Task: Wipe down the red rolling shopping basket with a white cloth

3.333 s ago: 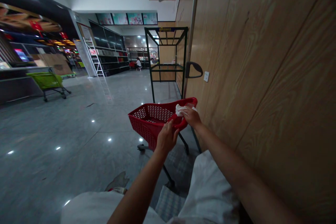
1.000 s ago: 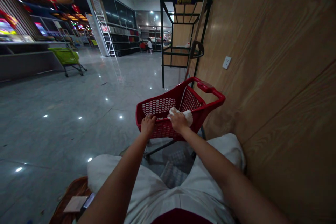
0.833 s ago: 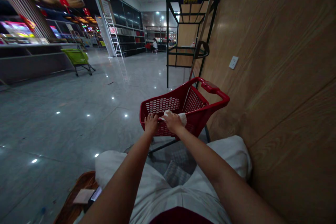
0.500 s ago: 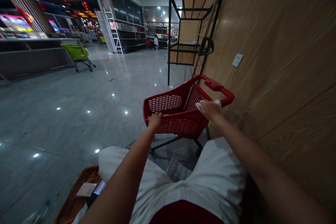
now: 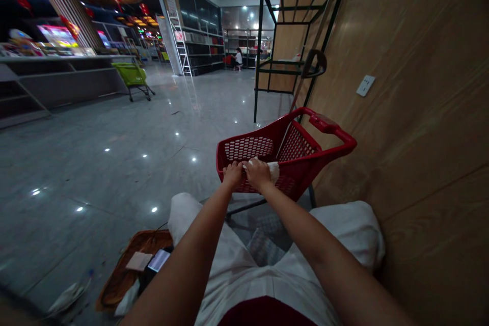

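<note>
A red plastic shopping cart (image 5: pixel 305 163) with a honeycomb-holed basket stands in front of my knees, its handle toward the wooden wall. My left hand (image 5: pixel 233 174) grips the near rim of the cart by its left corner, fingers curled over the edge. Right beside it, my right hand (image 5: pixel 258 173) is closed on a white cloth (image 5: pixel 274 170), pressed against the same rim. Part of the cloth hangs out past the knuckles. The hands are close together, perhaps touching.
A brown tray (image 5: pixel 110 277) with a phone (image 5: pixel 159 260) and paper lies on the floor at my left. Beyond the cart stands a dark metal rack (image 5: pixel 257 76) against the wooden wall (image 5: pixel 420 86). A green cart (image 5: pixel 132 74) is farther left; a person (image 5: pixel 238 58) crouches at the back.
My right hand has slid left with the cloth along the near rim, from the handle end to beside my left hand. The left hand stays on the rim. The view has turned slightly left.
</note>
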Action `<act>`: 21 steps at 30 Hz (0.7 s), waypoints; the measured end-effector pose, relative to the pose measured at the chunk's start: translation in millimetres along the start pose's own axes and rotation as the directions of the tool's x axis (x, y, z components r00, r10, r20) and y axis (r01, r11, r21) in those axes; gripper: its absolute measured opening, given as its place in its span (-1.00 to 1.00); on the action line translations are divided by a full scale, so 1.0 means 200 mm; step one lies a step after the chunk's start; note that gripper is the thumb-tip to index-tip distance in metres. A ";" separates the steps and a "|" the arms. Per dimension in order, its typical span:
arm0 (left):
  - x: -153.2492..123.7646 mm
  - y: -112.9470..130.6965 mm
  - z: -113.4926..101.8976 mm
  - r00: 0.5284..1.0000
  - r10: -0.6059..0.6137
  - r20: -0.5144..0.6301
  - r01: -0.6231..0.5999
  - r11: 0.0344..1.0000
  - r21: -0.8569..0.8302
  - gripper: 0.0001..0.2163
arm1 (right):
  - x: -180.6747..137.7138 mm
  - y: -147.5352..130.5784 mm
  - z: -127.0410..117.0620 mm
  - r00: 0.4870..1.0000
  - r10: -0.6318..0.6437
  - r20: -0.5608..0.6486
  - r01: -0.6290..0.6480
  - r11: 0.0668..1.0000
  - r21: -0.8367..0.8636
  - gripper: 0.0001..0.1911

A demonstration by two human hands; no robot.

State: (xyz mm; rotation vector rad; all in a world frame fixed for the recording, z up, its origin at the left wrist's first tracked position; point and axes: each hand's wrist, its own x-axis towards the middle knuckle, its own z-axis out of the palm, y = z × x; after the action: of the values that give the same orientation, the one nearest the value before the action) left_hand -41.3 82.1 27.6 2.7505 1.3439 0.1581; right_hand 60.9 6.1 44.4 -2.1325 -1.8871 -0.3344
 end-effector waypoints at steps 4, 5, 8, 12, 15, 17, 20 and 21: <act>0.00 -0.01 0.01 0.999 0.021 0.030 -0.022 1.000 0.006 -0.72 | -0.06 0.17 -0.06 0.995 -0.081 0.055 0.082 0.996 -0.016 -0.67; 0.00 -0.01 0.01 0.999 0.029 0.034 -0.029 1.000 0.005 -0.73 | -0.08 0.25 -0.10 0.996 -0.060 0.063 0.062 0.998 -0.030 -0.68; 0.00 0.01 0.02 0.999 0.039 0.030 -0.039 0.999 -0.007 -0.73 | -0.16 0.53 -0.24 0.994 0.084 0.069 -0.075 0.988 -0.132 -0.67; -0.01 0.04 0.02 0.999 0.034 0.019 -0.033 0.999 -0.029 -0.74 | -0.21 0.86 -0.41 0.974 0.216 -0.065 -0.226 0.930 -0.291 -0.68; -0.01 0.06 0.02 1.000 0.029 0.008 -0.029 0.999 -0.042 -0.73 | -0.20 0.96 -0.41 0.944 0.280 -0.177 -0.325 0.886 -0.330 -0.69; 0.00 0.07 0.02 1.000 0.019 0.019 -0.018 0.999 -0.044 -0.72 | -0.18 0.91 -0.35 0.945 0.279 -0.171 -0.320 0.894 -0.312 -0.68; 0.01 0.08 0.03 1.000 -0.004 0.030 0.005 0.999 -0.036 -0.72 | -0.11 0.70 -0.22 0.967 0.244 -0.071 -0.254 0.933 -0.257 -0.64; 0.02 0.08 0.03 1.000 -0.007 0.026 0.008 0.999 -0.033 -0.72 | -0.09 0.60 -0.17 0.972 0.232 -0.033 -0.233 0.945 -0.231 -0.63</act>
State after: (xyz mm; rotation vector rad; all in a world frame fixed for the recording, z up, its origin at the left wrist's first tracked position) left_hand -26.2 75.1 24.3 2.7099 1.3333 0.1419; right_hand 177.6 -36.8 64.1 -2.4740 -1.6373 -0.5319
